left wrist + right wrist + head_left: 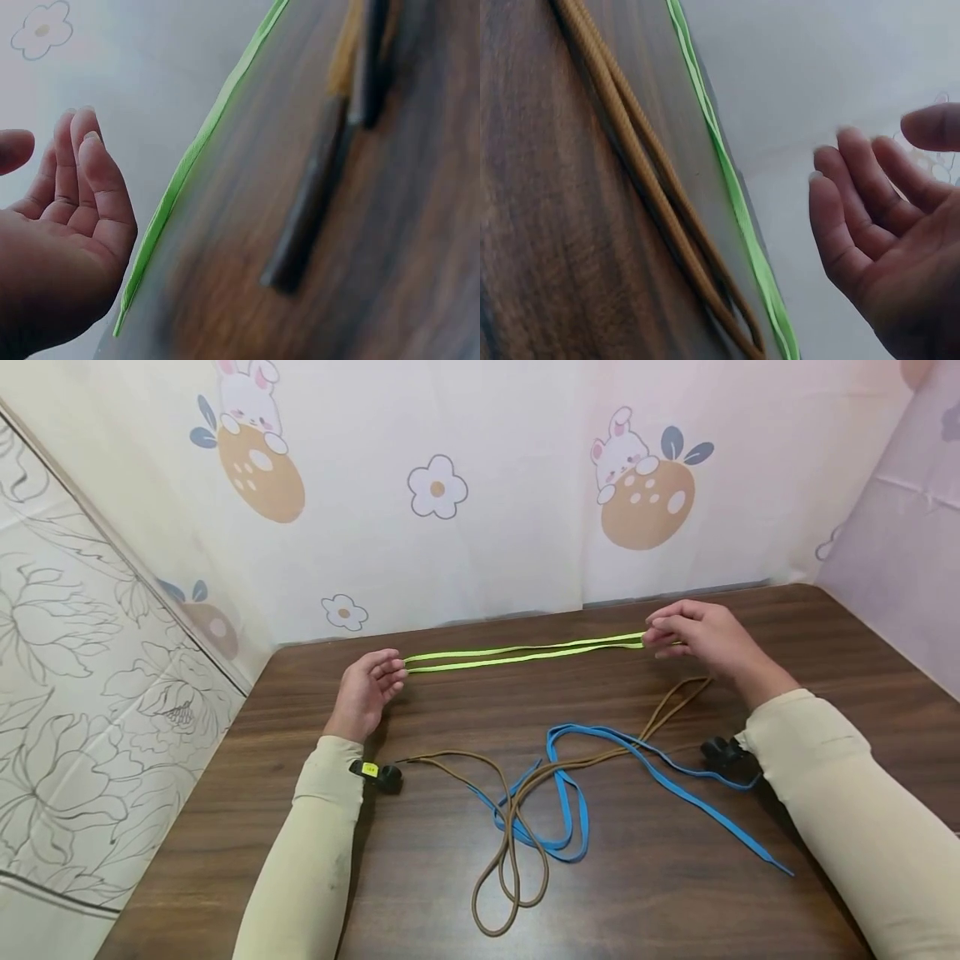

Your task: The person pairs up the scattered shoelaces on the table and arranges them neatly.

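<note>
A neon green shoelace [517, 653] lies doubled in two nearly parallel strands along the back of the table. My left hand [369, 687] is at its left end, fingers loosely bent and nothing in them; the left wrist view shows the green lace [191, 154] running past the hand [71, 217]. At the right end, my right hand [701, 639] overlaps the lace in the head view. In the right wrist view that hand [889, 225] has relaxed, spread fingers with nothing between them, and the green lace [739, 206] lies beside it.
A brown round shoelace [513, 827] and a blue flat shoelace [705, 806] lie looped and crossing each other mid-table. The brown lace's dark tips [300, 217] show close to the left wrist camera. Behind the table [442, 918] rises a printed wall covering [517, 552].
</note>
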Action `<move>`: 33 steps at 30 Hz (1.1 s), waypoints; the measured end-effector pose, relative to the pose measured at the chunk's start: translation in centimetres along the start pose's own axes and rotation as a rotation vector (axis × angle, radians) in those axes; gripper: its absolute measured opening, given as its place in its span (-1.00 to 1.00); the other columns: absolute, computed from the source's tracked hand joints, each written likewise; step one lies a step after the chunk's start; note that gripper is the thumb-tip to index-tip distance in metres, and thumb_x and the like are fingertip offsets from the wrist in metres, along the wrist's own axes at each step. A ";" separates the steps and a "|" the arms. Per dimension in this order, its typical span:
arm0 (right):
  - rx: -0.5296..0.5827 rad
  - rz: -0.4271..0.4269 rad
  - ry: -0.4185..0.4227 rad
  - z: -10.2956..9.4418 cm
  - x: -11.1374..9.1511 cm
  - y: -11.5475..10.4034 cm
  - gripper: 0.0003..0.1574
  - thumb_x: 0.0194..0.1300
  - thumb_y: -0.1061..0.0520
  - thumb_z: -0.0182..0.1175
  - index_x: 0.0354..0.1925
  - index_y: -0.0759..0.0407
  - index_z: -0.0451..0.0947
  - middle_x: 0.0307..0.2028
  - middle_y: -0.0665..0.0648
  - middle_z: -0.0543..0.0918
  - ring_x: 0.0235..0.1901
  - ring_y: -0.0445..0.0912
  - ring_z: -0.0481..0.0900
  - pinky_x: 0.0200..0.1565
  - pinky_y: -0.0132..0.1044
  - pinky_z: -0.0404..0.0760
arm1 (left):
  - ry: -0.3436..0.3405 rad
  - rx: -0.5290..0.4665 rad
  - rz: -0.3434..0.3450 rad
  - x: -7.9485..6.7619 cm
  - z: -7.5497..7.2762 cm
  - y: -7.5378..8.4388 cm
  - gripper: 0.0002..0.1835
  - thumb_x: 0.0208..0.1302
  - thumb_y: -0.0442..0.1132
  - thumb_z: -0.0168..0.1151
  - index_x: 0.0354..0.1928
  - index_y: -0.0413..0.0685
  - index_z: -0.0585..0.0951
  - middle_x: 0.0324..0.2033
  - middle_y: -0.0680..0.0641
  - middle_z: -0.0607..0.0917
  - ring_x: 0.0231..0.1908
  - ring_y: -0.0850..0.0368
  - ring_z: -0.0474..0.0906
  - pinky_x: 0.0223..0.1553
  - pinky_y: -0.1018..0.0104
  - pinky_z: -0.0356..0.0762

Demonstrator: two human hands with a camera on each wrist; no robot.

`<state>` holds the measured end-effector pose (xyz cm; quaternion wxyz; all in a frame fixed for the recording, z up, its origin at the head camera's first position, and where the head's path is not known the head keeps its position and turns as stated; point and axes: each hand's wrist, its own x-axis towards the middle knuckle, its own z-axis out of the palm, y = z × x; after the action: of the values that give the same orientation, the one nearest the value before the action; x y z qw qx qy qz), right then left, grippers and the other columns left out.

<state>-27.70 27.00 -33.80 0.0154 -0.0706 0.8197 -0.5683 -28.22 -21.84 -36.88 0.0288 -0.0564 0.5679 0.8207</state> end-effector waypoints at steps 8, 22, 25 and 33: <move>-0.100 -0.009 -0.104 0.8 -0.1 -1.1 -0.46 0.54 -0.05 0.09 0.16 0.39 0.46 -0.15 0.21 0.73 -0.14 0.07 0.72 -0.12 -0.17 0.70 | -0.051 0.097 -0.022 0.0 1.0 -0.1 -0.80 0.51 -0.19 0.06 -0.07 -0.15 0.60 -0.37 0.00 0.69 -0.33 0.15 0.64 -0.25 0.38 0.57; -0.225 -0.059 -0.356 3.3 -0.6 -2.3 -0.50 0.56 -0.04 0.05 0.18 0.35 0.48 -0.09 0.24 0.71 -0.12 0.12 0.68 -0.14 -0.16 0.69 | -0.050 0.116 0.032 -0.3 2.2 -0.6 -0.67 0.50 -0.24 0.05 0.13 -0.37 0.47 -0.38 -0.02 0.67 -0.39 0.18 0.64 -0.32 0.39 0.57; -0.261 -0.067 -0.408 3.8 -0.8 -2.6 -0.48 0.54 -0.06 0.08 0.17 0.34 0.49 -0.10 0.23 0.72 -0.10 0.12 0.68 -0.14 -0.15 0.69 | -0.053 0.123 0.044 -0.5 2.5 -0.6 -0.68 0.50 -0.25 0.06 0.10 -0.37 0.48 -0.41 0.00 0.67 -0.40 0.19 0.64 -0.34 0.40 0.57; -0.326 -0.088 -0.530 4.8 -1.3 -3.0 -0.60 0.52 0.03 0.13 0.10 0.32 0.53 -0.15 0.21 0.71 -0.13 0.06 0.66 -0.13 -0.13 0.67 | -0.055 0.161 0.061 -1.2 3.2 -0.9 -0.63 0.50 -0.25 0.06 0.14 -0.45 0.45 -0.41 0.00 0.68 -0.40 0.19 0.64 -0.34 0.40 0.57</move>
<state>-25.60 21.65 -32.76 0.1923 -0.2533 0.8637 -0.3911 -27.09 -18.55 -36.44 0.0237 -0.0140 0.6326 0.7740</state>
